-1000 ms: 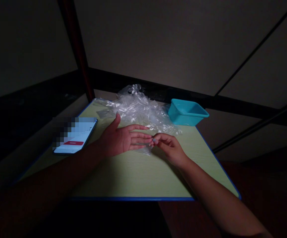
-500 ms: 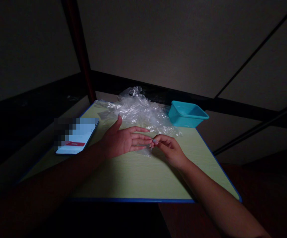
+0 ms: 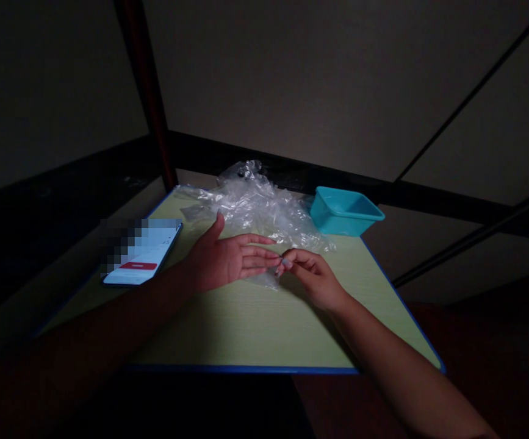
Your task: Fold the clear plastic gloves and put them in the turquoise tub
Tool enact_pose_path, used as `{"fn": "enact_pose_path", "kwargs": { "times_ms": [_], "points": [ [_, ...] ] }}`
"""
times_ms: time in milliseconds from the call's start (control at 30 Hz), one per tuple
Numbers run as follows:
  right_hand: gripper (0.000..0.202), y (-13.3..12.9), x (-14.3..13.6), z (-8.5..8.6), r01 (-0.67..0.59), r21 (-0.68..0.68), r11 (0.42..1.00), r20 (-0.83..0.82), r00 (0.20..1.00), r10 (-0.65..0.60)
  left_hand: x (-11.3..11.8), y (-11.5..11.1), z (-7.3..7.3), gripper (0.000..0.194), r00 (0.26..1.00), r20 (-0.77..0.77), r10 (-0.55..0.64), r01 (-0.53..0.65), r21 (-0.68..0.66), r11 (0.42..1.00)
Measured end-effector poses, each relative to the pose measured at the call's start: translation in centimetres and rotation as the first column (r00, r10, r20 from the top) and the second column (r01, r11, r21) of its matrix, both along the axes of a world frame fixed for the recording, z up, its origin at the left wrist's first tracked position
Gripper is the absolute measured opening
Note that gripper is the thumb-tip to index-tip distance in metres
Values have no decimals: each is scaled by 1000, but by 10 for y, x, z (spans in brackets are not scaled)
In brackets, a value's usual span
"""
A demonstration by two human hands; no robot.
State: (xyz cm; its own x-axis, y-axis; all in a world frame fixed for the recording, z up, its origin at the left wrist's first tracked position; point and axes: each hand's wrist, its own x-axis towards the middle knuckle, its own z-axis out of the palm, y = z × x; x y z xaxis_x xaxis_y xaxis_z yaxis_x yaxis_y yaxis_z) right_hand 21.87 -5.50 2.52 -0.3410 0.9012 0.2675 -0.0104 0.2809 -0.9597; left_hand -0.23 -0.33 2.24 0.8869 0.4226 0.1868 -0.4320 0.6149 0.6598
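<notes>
Dim greyish walls [image 3: 291, 79] at the back, with a dark reddish post [image 3: 147, 79] near the corner and a black band along the lower part. In front of them, a pale green surface [image 3: 255, 335] edged in blue. Above its middle, both bare hands, meeting at the fingertips. Left hand [image 3: 218, 262] spread with palm showing, thumb raised, fingers stretched towards the right; grip apart. Right hand [image 3: 314, 277] curled, thumb and forefinger together in a pinch at the left fingertips. Below the left fingers and just beside that pinch, a small clear plastic piece [image 3: 266, 280], partly hidden; cannot tell from this angle if clamped in the right grip or merely near. Beyond the hands, towards the far side of the surface, a crumpled heap of clear plastic [image 3: 259, 201], shiny in places. Just right of the heap, at the far right corner, a turquoise tub [image 3: 337, 223], upright. Over on the left, near the left forearm, a phone [image 3: 152, 244] with a lit screen, a red bar, and pixelated blocks across part of it.
</notes>
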Motion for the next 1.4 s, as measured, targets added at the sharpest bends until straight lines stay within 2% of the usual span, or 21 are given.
{"fn": "enact_pose_path", "kwargs": {
  "times_ms": [433, 633, 767, 900, 967, 1133, 1400],
  "points": [
    [26, -1, -1, -2, -31, -56, 998, -25, 999, 29, 2, -1, 2, 91, 999, -22, 45, -44, 40, 998],
    [26, -2, -1, 1, -45, -52, 998, -13, 999, 44, 2, -2, 6, 93, 991, -90, 103, -99, 47, 994],
    [29, -2, -2, -1, -63, -41, 997, 57, 996, 66, 5, -4, 5, 78, 972, -161, 169, -153, 104, 983],
    [33, -1, -3, -5, -83, -50, 995, 114, 990, 88, 10, -12, 0, 38, 903, -315, 291, -215, 254, 943],
    [33, -1, -3, -7, -76, -45, 996, 142, 986, 82, 12, -17, -1, 27, 868, -366, 335, -215, 332, 918],
    [33, -1, -5, -10, -85, -13, 996, 228, 970, 86, 17, -23, -2, 26, 820, -407, 402, -199, 456, 868],
    [38, -2, -10, -10, -108, 10, 994, 276, 956, 101, 21, -21, -11, 27, 814, -409, 412, -179, 499, 848]
  ]
}}
